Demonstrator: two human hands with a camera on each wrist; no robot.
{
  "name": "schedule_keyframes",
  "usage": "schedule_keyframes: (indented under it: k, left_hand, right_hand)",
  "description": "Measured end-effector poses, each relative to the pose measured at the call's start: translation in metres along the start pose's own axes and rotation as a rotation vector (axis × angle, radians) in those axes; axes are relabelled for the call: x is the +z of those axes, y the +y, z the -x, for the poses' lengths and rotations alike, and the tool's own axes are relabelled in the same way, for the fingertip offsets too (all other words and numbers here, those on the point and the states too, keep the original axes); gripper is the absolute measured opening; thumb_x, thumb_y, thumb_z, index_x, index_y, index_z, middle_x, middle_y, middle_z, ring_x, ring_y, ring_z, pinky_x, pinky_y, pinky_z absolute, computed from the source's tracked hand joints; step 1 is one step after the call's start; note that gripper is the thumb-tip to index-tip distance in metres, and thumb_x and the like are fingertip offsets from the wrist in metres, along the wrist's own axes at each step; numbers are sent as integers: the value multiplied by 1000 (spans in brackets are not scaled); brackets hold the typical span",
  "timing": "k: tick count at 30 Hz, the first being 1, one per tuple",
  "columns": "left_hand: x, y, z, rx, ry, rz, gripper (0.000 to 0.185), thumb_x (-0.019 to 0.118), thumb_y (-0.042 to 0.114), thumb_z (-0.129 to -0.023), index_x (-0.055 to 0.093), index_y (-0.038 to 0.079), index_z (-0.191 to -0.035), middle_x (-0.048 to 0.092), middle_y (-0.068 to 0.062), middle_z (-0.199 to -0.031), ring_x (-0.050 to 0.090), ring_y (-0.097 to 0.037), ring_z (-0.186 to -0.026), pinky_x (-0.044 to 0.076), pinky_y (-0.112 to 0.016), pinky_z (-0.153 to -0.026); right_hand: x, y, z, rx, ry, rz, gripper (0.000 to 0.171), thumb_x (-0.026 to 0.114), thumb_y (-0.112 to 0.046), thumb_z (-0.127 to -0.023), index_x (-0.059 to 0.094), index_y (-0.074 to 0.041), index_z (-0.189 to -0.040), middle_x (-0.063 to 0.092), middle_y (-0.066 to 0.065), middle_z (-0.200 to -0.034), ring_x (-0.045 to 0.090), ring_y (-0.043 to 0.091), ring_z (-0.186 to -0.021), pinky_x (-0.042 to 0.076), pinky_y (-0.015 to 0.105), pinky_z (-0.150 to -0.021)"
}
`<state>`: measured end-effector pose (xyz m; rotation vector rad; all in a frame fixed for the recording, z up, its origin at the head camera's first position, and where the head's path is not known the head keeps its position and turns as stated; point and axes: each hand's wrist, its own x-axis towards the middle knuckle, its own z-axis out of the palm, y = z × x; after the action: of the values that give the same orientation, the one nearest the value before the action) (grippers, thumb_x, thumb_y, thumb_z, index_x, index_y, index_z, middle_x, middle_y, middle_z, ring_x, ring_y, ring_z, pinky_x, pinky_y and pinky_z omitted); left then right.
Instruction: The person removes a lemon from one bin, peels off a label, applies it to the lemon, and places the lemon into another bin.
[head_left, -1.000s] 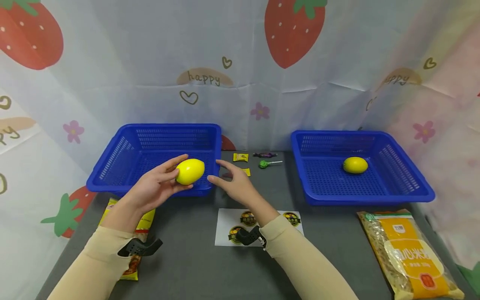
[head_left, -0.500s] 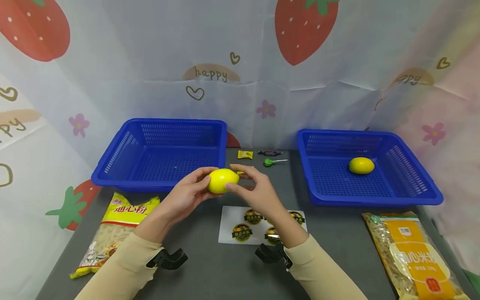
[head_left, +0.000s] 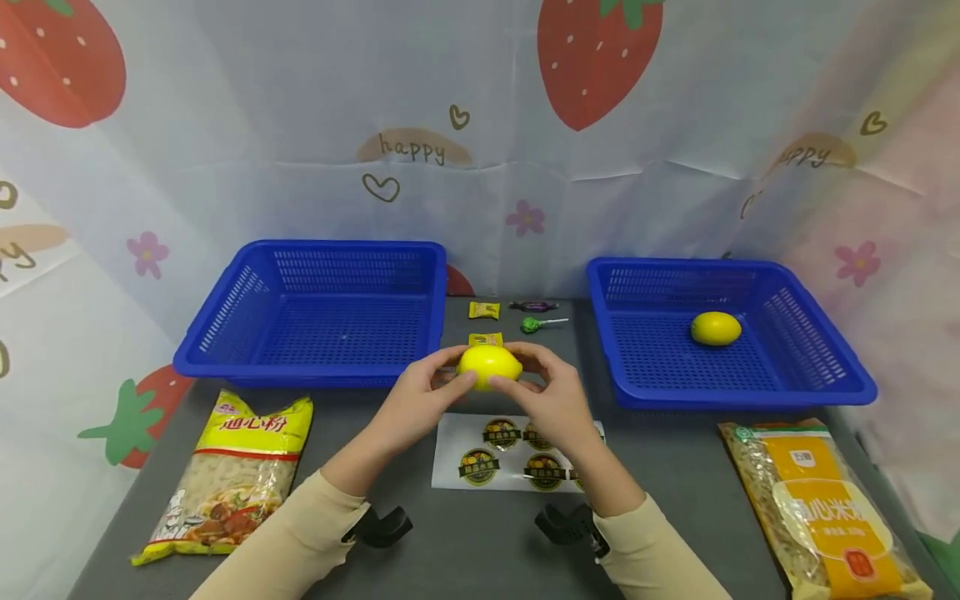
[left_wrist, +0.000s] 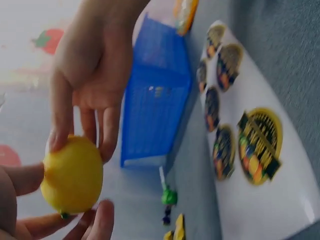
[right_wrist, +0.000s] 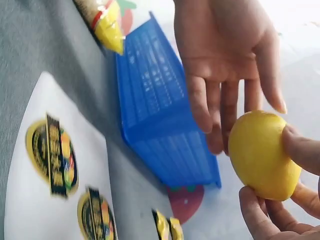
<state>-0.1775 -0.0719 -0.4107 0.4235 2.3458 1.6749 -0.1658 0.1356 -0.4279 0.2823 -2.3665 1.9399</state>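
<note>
While the head view shows the lemon (head_left: 490, 366) above the sticker sheet (head_left: 457, 454), left hand (head_left: 420, 402) and right hand (head_left: 553, 398) pinch its ends. Both wrist views confirm fingertips curled round it.

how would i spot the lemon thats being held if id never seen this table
Find the two blue baskets: left basket, right basket. Above the sticker sheet between them, both hands hold a lemon. The other lemon lies untouched inside the right basket.
</note>
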Motion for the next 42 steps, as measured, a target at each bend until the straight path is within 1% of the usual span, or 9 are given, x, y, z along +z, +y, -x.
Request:
schedule_keyframes:
  k: [2, 4, 8, 13, 18, 22, 26, 33, 42]
  left_hand:
    - [7, -3, -2, 9, 34, -97, 58, 63, 34, -101, 47, 7, -150, 57, -14, -140, 63, -34, -118, 58, -43, -90]
    - [15, -6, -6, 9, 67, -147, 59, 66, 34, -99, 49, 8, -149, 58, -13, -137, 62, -31, -120, 59, -42, -89]
    - [29, -17, -16, 11, 95, -127, 56, 66, 31, -99, 50, 10, -149, 61, -13, -136, 63, -29, -118, 57, -43, -93]
    - [39, -29, -29, -22, 120, -83, 47, 66, 27, -100, 54, 12, -142, 64, -12, -133, 64, -28, -116, 56, -43, -95]
    - [43, -41, -39, -73, 140, -127, 43, 67, 23, -99, 57, 11, -139, 65, -12, -131, 66, -27, -114, 56, -41, -95]
    - [46, -51, -50, -119, 114, -178, 43, 67, 23, -99, 57, 10, -139, 63, -13, -134, 65, -27, -115, 55, -41, -95]
    - [47, -58, -56, -149, 92, -173, 45, 68, 21, -99, 56, 9, -140, 61, -14, -135, 64, -28, -115, 54, -42, -96]
    - [46, -59, -60, -158, 113, -185, 48, 71, 18, -96, 55, 9, -141, 62, -12, -132, 62, -26, -113, 53, -41, -96]
    - [45, -57, -61, -166, 53, -167, 62, 78, 16, -90, 50, 9, -145, 60, -15, -136, 60, -29, -119, 51, -45, -100]
  right_hand:
    - [-5, 3, 1, 7, 8, 14, 53, 80, -27, -89, 61, -9, -135, 63, 7, -133, 60, 26, -121, 56, 35, -97]
    - [-9, 7, 2, 20, 13, 23, 54, 80, -28, -88, 61, -9, -136, 62, 6, -133, 59, 25, -122, 56, 33, -97]
    - [-16, 19, 1, 54, 28, 36, 56, 81, -30, -88, 61, -10, -136, 62, 4, -134, 59, 23, -122, 55, 35, -99]
    - [-21, 36, -6, 116, 35, 102, 54, 82, -33, -87, 63, -15, -135, 63, 3, -134, 60, 24, -123, 53, 46, -99]
    - [-20, 51, -14, 186, 3, 172, 54, 79, -33, -89, 62, -16, -137, 61, 6, -138, 59, 29, -124, 54, 49, -97]
    - [-18, 62, -19, 246, 1, 218, 52, 79, -32, -90, 62, -17, -137, 61, 7, -138, 60, 29, -123, 54, 48, -96]
    - [-17, 72, -24, 270, 11, 245, 51, 79, -28, -89, 62, -17, -136, 62, 7, -138, 60, 29, -124, 53, 49, -98]
    - [-19, 75, -29, 245, -24, 240, 55, 78, -29, -90, 60, -14, -140, 61, 8, -140, 59, 30, -125, 51, 49, -101]
    - [-22, 72, -28, 248, -75, 201, 66, 80, -28, -88, 53, -13, -146, 54, 11, -148, 57, 31, -129, 53, 46, -100]
